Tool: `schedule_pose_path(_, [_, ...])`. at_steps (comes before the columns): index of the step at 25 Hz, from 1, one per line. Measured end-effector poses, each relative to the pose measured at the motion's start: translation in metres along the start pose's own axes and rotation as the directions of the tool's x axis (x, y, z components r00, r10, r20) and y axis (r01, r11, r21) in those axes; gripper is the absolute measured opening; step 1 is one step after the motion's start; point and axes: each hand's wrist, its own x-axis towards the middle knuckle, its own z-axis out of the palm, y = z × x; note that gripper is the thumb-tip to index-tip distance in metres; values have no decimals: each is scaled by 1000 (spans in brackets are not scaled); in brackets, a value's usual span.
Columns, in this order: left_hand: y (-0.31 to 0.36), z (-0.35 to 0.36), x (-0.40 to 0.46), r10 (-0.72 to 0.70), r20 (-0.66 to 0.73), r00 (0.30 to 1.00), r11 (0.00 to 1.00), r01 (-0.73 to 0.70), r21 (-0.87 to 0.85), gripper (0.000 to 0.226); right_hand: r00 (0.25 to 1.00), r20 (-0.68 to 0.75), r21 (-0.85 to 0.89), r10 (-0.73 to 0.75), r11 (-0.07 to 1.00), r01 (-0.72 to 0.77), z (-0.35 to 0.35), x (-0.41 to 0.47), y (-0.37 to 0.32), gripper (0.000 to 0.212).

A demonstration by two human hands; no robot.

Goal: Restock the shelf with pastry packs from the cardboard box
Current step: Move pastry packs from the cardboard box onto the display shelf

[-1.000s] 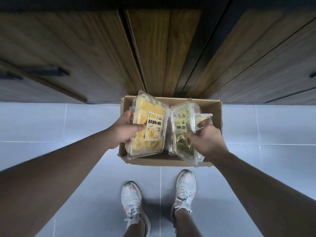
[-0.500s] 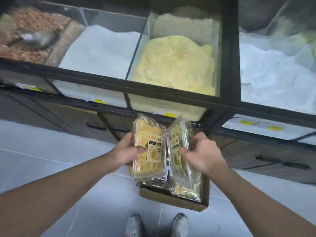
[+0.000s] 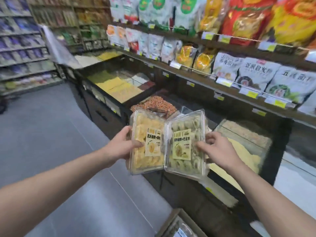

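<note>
Packs fill the centre of the frame: 2 clear clamshell pastry packs held up side by side, their inner edges touching or overlapping slightly. The left hand (image 3: 122, 147) grips the yellow pastry pack (image 3: 147, 142) by its left edge, thumb curled over the lid and fingers hidden behind. The right hand (image 3: 216, 148) grips the green pastry pack (image 3: 185, 145) by its right edge, thumb pressed on the lid near the label. Both packs are tilted so that their labelled lids face the camera, and both are carried in the air above the front of the bulk grain bins (image 3: 119, 86) that run from centre left to lower right. The cardboard box (image 3: 172, 223) sits at the bottom edge of the frame, well below the hands, with at least 1 more pack visible inside it. Judging by this, the step in hand is the carry: 2 packs are out of the box and on their way to a shelf. The shelves (image 3: 222, 89) in the upper right hold bagged goods and price tags; no slot for clamshell packs shows among them, so the target spot cannot be told. The next move calls for finding that spot, then setting down 1 pack at a time, flat and label outward, without crushing the thin lids.
</note>
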Motion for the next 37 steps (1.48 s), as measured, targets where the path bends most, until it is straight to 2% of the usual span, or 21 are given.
schedule_pose_path(4, [3,-51,-77,23,-253,967,991,-55,-119,51,967,155,-23,-201,978,207,33,4,-74,39])
schedule_pose_path(8, [-24,-103,-167,-21,-530,848,983,-79,-166,49,850,346,9,-398,907,421,103,-26,-143,37])
schedule_pose_path(11, [-55,-152,-252,-86,-692,717,970,-98,-222,46,719,485,95,-498,847,523,173,-78,-201,32])
schedule_pose_path(17, [-143,-242,-436,-235,-883,405,922,-196,-335,54,439,714,259,-545,788,558,330,-220,-302,30])
schedule_pose_path(20, [-188,-282,-533,-314,-920,236,905,-219,-365,52,283,783,322,-555,749,578,419,-319,-345,24])
schedule_pose_path(23, [-229,-322,-628,-372,-923,94,898,-217,-384,53,114,809,395,-576,677,621,500,-425,-382,27])
schedule_pose_path(25, [-248,-343,-681,-388,-921,13,898,-219,-381,50,26,808,438,-588,629,642,541,-482,-403,30])
schedule_pose_path(28, [-275,-374,-758,-422,-899,-116,889,-248,-385,52,-123,801,524,-585,587,618,599,-571,-433,31])
schedule_pose_path(31, [-298,-402,-812,-449,-861,-239,880,-288,-378,51,-263,786,595,-559,571,566,645,-643,-459,33])
schedule_pose_path(34, [-313,-427,-844,-466,-818,-337,874,-318,-367,50,-349,752,648,-559,532,545,692,-691,-480,38])
schedule_pose_path(37, [-326,-453,-866,-470,-768,-434,874,-354,-334,48,-468,704,709,-534,492,506,737,-732,-509,43])
